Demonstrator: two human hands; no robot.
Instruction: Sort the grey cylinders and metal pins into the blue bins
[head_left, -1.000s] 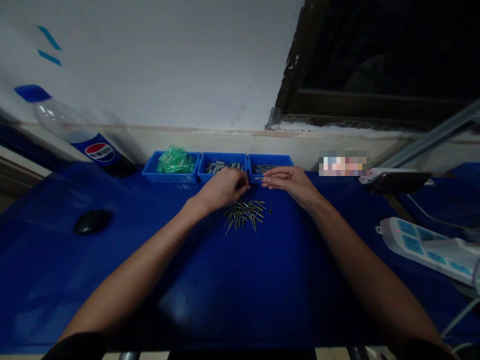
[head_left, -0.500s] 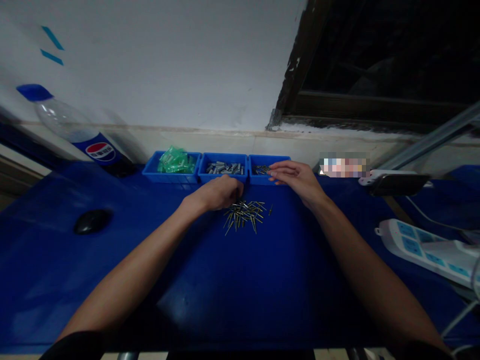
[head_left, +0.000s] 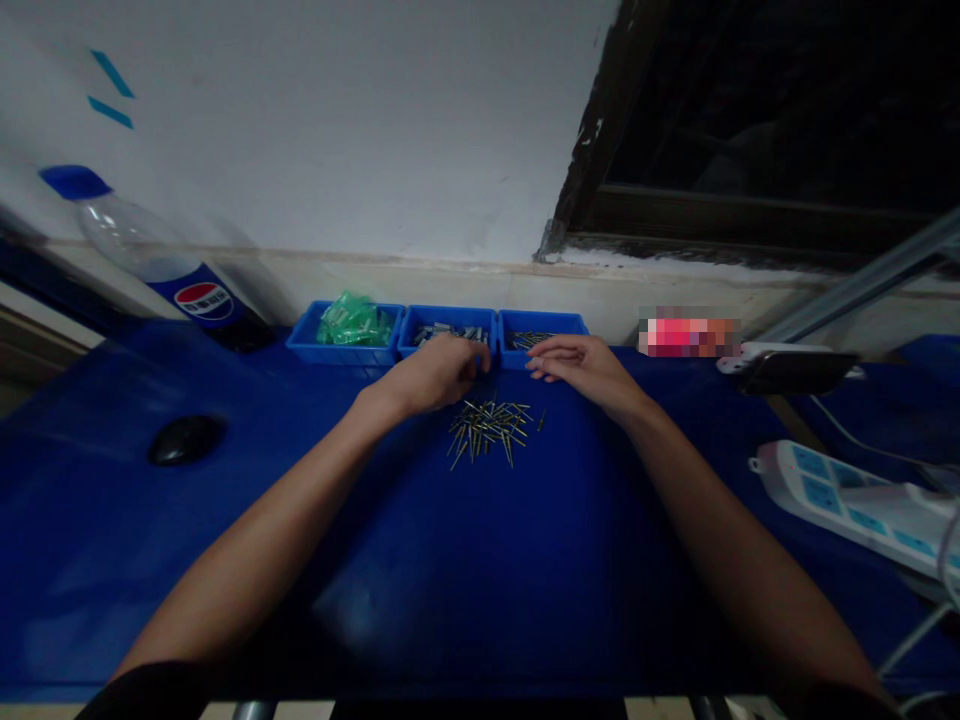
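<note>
My left hand [head_left: 439, 372] hovers in front of the middle blue bin [head_left: 406, 345], its fingers curled together; whatever they hold is too small or hidden to make out. Below it, thin brass and silver-coloured metal pins [head_left: 487, 430] lie in a loose pile on the blue table. My right hand [head_left: 589, 372] is at the front of the right blue bin [head_left: 579, 322], fingers stretched leftward and slightly apart, nothing visible in them. Similar thin pins [head_left: 525, 340] lie in that bin. Short grey metal pieces [head_left: 469, 333] show in the middle bin, partly covered by my left hand.
The left blue bin [head_left: 341, 355] holds green plastic packets [head_left: 352, 320]. A Pepsi bottle [head_left: 199, 295] and a black mouse [head_left: 187, 440] are on the left. To the right are a phone [head_left: 799, 370] and a white power strip [head_left: 847, 500]. A wall stands behind the bins.
My left hand has risen from the pile toward the middle bin. My right hand has drawn back slightly from over the right bin to its front edge.
</note>
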